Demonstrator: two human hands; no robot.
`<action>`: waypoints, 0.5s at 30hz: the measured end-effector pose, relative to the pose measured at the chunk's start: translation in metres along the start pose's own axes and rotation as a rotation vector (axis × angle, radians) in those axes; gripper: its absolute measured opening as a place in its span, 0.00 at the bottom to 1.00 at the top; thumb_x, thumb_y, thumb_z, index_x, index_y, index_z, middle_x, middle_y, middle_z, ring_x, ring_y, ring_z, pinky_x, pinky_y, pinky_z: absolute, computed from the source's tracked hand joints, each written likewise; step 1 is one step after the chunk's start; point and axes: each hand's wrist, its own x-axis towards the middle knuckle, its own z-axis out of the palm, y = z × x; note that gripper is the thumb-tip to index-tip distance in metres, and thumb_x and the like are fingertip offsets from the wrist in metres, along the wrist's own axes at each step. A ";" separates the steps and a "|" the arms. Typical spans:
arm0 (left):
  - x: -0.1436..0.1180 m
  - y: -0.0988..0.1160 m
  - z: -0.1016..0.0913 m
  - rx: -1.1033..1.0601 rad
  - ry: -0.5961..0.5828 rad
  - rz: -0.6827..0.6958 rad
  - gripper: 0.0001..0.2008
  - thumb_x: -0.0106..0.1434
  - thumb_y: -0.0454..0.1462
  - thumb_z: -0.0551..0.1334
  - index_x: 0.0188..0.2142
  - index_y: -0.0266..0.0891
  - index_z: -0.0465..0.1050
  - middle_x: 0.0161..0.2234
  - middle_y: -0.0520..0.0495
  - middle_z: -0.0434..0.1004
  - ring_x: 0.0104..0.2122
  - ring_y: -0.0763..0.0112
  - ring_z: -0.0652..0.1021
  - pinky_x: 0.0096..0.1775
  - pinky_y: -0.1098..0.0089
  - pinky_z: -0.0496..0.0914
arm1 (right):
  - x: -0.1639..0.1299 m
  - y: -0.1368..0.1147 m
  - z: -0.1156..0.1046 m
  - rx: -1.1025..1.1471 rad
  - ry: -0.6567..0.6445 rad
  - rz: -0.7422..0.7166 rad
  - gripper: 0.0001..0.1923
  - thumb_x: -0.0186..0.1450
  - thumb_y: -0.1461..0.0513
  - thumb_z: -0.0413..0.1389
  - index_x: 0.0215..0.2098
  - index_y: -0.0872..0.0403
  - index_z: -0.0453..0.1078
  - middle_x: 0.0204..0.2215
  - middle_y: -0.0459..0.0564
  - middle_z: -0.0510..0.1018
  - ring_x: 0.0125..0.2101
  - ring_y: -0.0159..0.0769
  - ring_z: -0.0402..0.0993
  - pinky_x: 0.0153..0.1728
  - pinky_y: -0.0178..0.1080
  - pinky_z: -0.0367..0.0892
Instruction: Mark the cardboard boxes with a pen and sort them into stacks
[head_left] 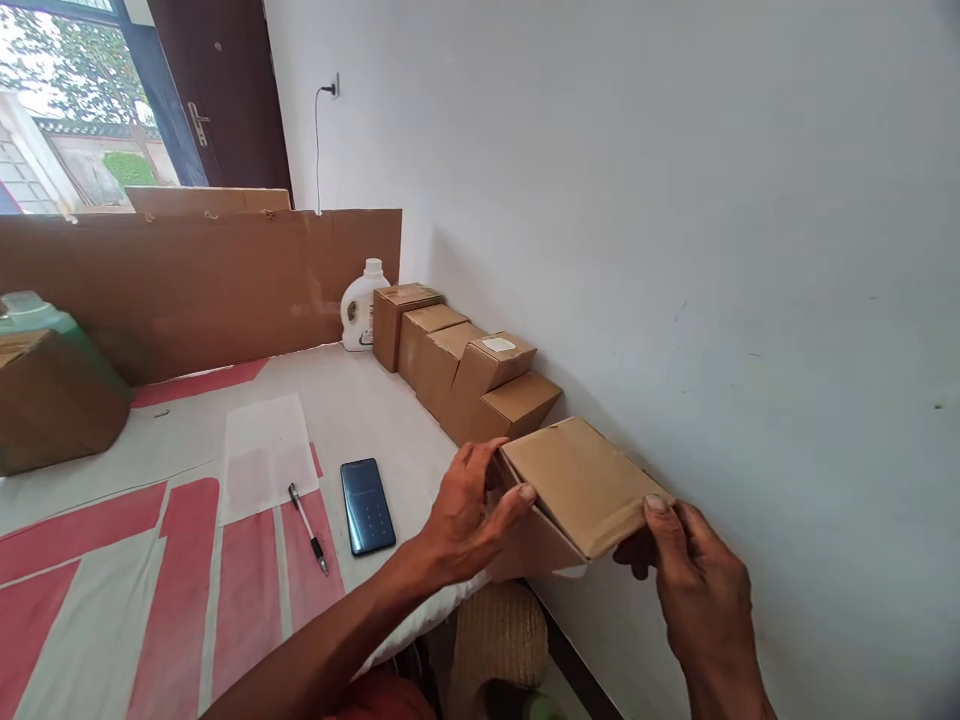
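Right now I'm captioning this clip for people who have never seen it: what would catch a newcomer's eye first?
First, the cardboard box held tilted in front of the white wall, the left hand at its near-left corner and the right hand at its right end. Behind it a row of closed boxes runs along the wall to a white jug. On the red-and-white cover lie a dark phone and a pen.
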 end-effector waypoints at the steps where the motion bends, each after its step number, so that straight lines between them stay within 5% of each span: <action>1: 0.009 -0.002 0.008 0.004 -0.012 0.001 0.24 0.71 0.46 0.60 0.62 0.37 0.67 0.52 0.37 0.74 0.52 0.55 0.74 0.56 0.54 0.70 | 0.005 0.006 -0.003 -0.006 0.014 0.030 0.28 0.66 0.34 0.51 0.28 0.46 0.70 0.18 0.49 0.75 0.20 0.44 0.69 0.22 0.44 0.65; 5: 0.046 -0.011 0.031 0.029 -0.062 -0.038 0.22 0.69 0.43 0.60 0.59 0.39 0.68 0.52 0.37 0.74 0.53 0.53 0.73 0.58 0.52 0.70 | 0.028 0.028 -0.002 0.052 0.032 0.076 0.27 0.65 0.35 0.52 0.31 0.46 0.70 0.21 0.50 0.78 0.23 0.45 0.71 0.28 0.46 0.67; 9: 0.069 -0.031 0.047 0.033 -0.046 -0.133 0.25 0.67 0.42 0.62 0.62 0.37 0.66 0.54 0.34 0.71 0.56 0.50 0.72 0.60 0.49 0.69 | 0.053 0.054 0.022 0.097 -0.022 0.095 0.33 0.66 0.33 0.49 0.41 0.52 0.73 0.26 0.52 0.80 0.25 0.45 0.74 0.29 0.46 0.70; 12: 0.061 -0.046 0.050 0.012 -0.017 -0.191 0.31 0.69 0.46 0.61 0.67 0.37 0.58 0.59 0.32 0.67 0.57 0.50 0.72 0.58 0.49 0.71 | 0.051 0.074 0.048 0.127 -0.065 0.143 0.41 0.67 0.34 0.46 0.60 0.57 0.69 0.42 0.60 0.82 0.32 0.46 0.78 0.35 0.49 0.74; 15: 0.032 -0.058 0.049 -0.046 0.005 -0.258 0.39 0.71 0.52 0.60 0.72 0.39 0.48 0.65 0.29 0.59 0.56 0.53 0.74 0.53 0.52 0.75 | 0.018 0.091 0.075 0.218 -0.046 0.199 0.53 0.65 0.34 0.50 0.74 0.62 0.50 0.59 0.71 0.72 0.44 0.52 0.79 0.44 0.54 0.76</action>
